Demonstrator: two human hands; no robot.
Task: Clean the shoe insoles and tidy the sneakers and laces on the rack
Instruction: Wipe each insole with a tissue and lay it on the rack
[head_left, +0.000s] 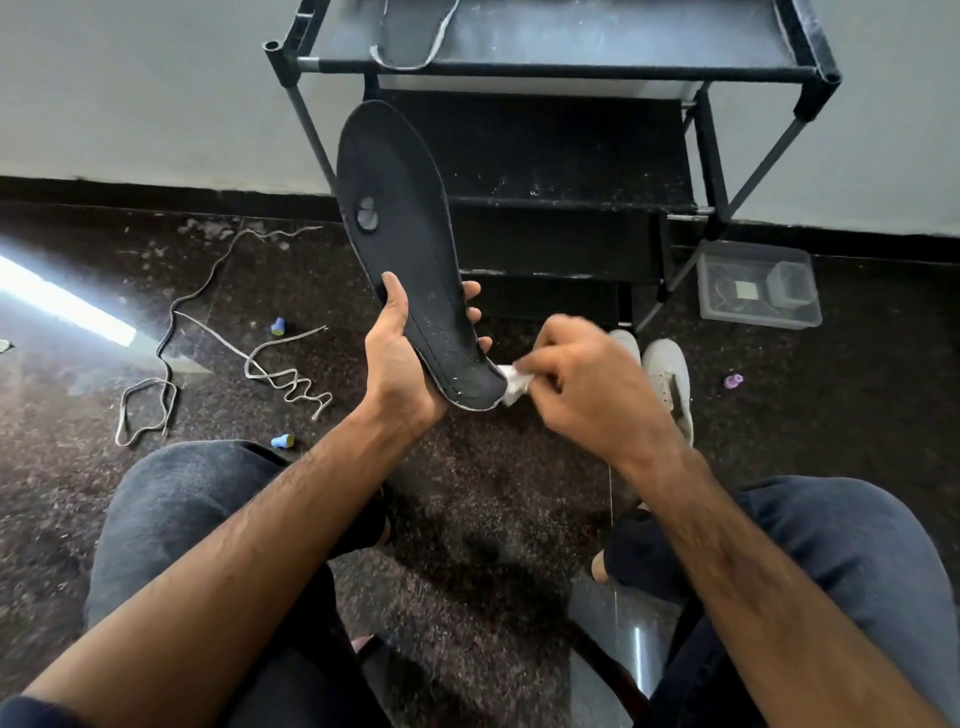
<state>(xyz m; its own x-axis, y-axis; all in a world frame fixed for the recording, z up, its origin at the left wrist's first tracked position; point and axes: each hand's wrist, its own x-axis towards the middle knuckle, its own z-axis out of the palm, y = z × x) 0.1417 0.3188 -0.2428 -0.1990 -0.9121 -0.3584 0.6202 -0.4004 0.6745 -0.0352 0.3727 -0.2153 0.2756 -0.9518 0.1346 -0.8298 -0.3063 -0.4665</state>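
Observation:
My left hand (402, 358) grips a dark insole (397, 228) near its heel end and holds it up, toe pointing away toward the rack (566, 67). My right hand (582, 384) pinches a small white wipe (511, 384) against the insole's heel edge. A second insole (410, 31) lies on the rack's top shelf. Two white sneakers (667, 376) stand on the floor behind my right hand, partly hidden by it. Loose laces (283, 371) lie on the dark floor to the left.
A clear plastic box (756, 286) sits on the floor right of the rack. Small blue caps (278, 326) and a purple one (733, 381) are scattered about. My knees fill the lower frame. A grey wall rises behind the rack.

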